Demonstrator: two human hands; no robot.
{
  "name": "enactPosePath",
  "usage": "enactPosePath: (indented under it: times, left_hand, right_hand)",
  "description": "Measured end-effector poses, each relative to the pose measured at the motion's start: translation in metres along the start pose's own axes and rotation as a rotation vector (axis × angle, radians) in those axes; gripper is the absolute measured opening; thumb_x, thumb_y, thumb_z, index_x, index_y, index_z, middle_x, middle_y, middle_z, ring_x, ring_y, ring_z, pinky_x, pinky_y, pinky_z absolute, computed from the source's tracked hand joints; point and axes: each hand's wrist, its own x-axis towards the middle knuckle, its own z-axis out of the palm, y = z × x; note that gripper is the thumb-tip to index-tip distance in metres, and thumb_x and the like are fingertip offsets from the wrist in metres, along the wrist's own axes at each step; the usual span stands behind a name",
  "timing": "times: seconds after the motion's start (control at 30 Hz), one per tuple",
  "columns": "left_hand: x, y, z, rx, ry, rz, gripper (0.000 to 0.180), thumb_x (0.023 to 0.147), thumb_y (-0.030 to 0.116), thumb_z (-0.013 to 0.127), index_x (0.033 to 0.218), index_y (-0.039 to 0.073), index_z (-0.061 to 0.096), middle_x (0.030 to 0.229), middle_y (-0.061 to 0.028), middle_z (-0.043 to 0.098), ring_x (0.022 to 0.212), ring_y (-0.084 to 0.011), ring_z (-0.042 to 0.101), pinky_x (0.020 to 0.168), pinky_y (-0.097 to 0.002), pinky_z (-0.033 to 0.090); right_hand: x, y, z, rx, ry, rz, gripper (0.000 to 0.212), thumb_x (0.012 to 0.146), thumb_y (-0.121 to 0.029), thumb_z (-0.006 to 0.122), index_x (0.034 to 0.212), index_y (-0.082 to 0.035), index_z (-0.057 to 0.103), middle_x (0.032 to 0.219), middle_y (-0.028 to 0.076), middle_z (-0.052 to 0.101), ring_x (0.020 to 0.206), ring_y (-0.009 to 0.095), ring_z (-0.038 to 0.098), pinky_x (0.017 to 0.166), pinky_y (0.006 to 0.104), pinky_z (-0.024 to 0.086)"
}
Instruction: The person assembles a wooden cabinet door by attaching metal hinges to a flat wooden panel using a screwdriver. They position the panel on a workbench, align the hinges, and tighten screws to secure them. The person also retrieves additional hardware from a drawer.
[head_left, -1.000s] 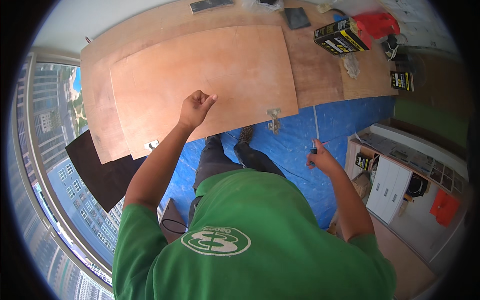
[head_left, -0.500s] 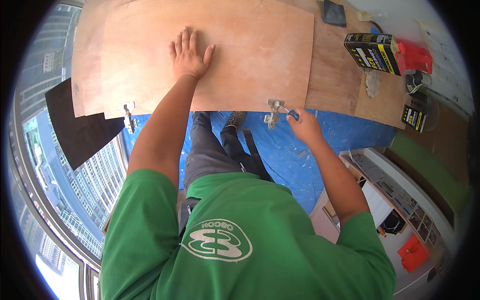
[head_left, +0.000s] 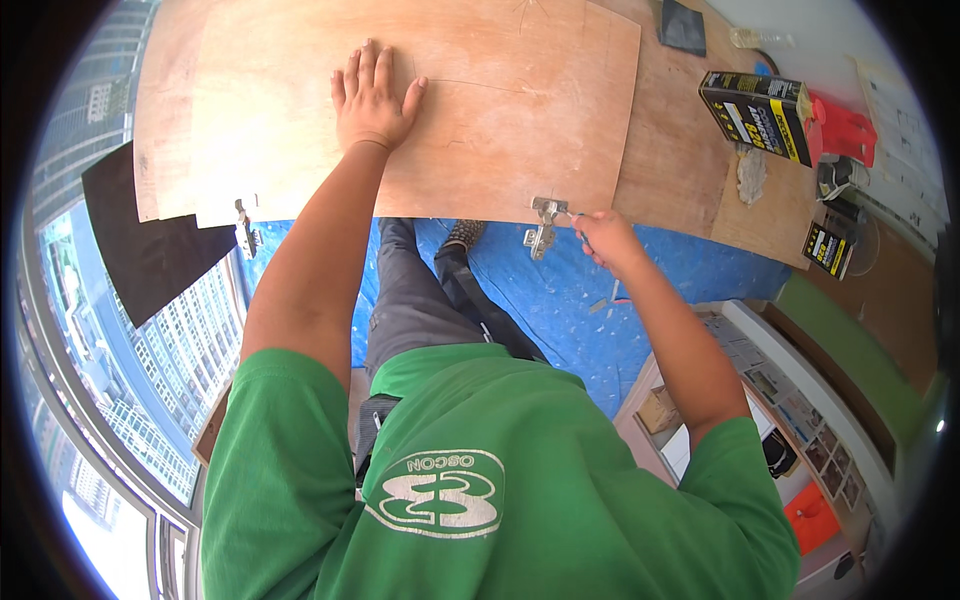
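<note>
The left hand (head_left: pixel 372 98) lies flat, fingers spread, on the plywood panel (head_left: pixel 480 100). The right hand (head_left: pixel 603 238), fingers clenched on what looks like a screwdriver, works the metal hinge (head_left: pixel 544 222) at the panel's near edge.

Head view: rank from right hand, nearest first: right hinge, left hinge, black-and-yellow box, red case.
From the right hand:
1. Right hinge, just left of the hand, on the panel edge.
2. Black-and-yellow box, up right.
3. Red case, beyond the box.
4. Left hinge, far left edge.
</note>
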Motion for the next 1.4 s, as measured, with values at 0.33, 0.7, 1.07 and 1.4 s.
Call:
enactPosePath:
  times: [0.33, 0.7, 1.07, 1.4]
  left_hand:
    - [0.001, 0.003, -0.001, 0.024, -0.015, -0.015, 0.074, 0.097, 0.064, 0.037, 0.154, 0.018, 0.035, 0.163, -0.0056, 0.026, 0.152, -0.0222, 0.019, 0.125, -0.046, 0.008]
    - [0.001, 0.002, -0.006, -0.007, -0.04, -0.022, 0.071, 0.098, 0.061, 0.035, 0.154, 0.016, 0.035, 0.164, -0.0051, 0.025, 0.152, -0.0219, 0.017, 0.125, -0.0463, 0.007]
    - [0.002, 0.001, -0.011, -0.044, -0.044, -0.032, 0.066, 0.098, 0.055, 0.039, 0.152, 0.017, 0.036, 0.163, -0.0043, 0.026, 0.151, -0.0219, 0.019, 0.125, -0.0463, 0.009]
    - [0.002, 0.002, -0.008, -0.034, -0.022, -0.035, 0.065, 0.098, 0.054, 0.04, 0.151, 0.018, 0.037, 0.163, -0.0038, 0.027, 0.151, -0.0219, 0.02, 0.125, -0.0462, 0.01]
  right_hand:
    - [0.015, -0.021, 0.001, 0.129, -0.078, 0.177, 0.028, 0.093, -0.03, 0.057, 0.08, -0.005, 0.061, 0.063, 0.006, 0.057, 0.045, 0.013, 0.048, 0.039, 0.0301, 0.037]
    - [-0.019, -0.068, 0.01, -1.238, 0.0, -0.367, 0.027, 0.087, -0.026, 0.062, 0.095, -0.003, 0.073, 0.097, 0.018, 0.072, 0.089, 0.036, 0.07, 0.077, 0.0481, 0.056]
    - [-0.001, -0.018, -0.004, -0.107, 0.022, -0.083, 0.037, 0.093, -0.046, 0.065, 0.093, -0.008, 0.064, 0.077, 0.011, 0.063, 0.059, 0.019, 0.056, 0.05, 0.0344, 0.042]
    - [0.013, -0.025, -0.001, -0.017, 0.017, 0.131, 0.038, 0.098, -0.046, 0.057, 0.083, -0.012, 0.059, 0.057, 0.005, 0.054, 0.049, 0.017, 0.05, 0.044, 0.0317, 0.038]
